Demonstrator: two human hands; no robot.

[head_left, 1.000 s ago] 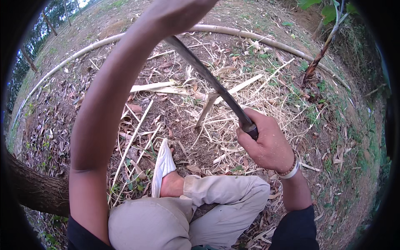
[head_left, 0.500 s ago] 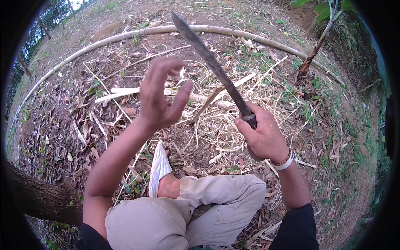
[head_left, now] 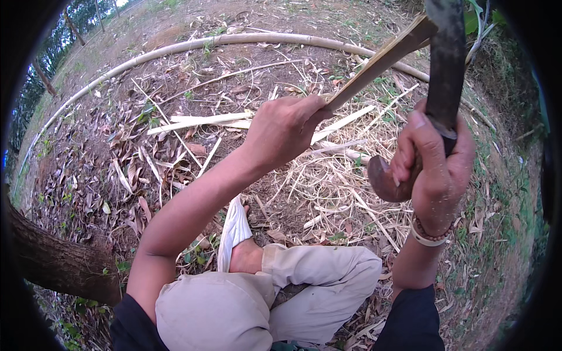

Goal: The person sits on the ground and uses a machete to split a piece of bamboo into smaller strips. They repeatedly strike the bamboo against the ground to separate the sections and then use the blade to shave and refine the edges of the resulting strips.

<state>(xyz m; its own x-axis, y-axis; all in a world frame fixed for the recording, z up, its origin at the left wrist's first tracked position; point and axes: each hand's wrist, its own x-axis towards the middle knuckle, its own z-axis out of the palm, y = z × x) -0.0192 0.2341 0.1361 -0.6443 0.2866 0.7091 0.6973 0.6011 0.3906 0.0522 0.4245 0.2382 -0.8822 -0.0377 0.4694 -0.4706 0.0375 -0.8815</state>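
My left hand [head_left: 291, 127] is closed around the lower end of a split bamboo strip [head_left: 380, 59], which slants up and to the right. In my right hand [head_left: 436, 167] is a machete [head_left: 446, 70], gripped by its dark wooden handle with a hooked end [head_left: 387, 179]. The blade points upward and runs out of the top of the view. The strip's far end meets the blade's left edge in the picture; whether they touch I cannot tell.
Thin bamboo shavings [head_left: 319, 184] lie heaped on the ground beyond my legs, with pale split strips [head_left: 202, 121] among them. A long bamboo pole [head_left: 234, 40] crosses the far side. A tree trunk [head_left: 58, 260] lies at the lower left. Dry leaves cover much of the soil.
My left hand, empty and raised before, has moved right and taken hold of the bamboo strip from the ground. My right hand has moved right and raised the machete to nearly upright.
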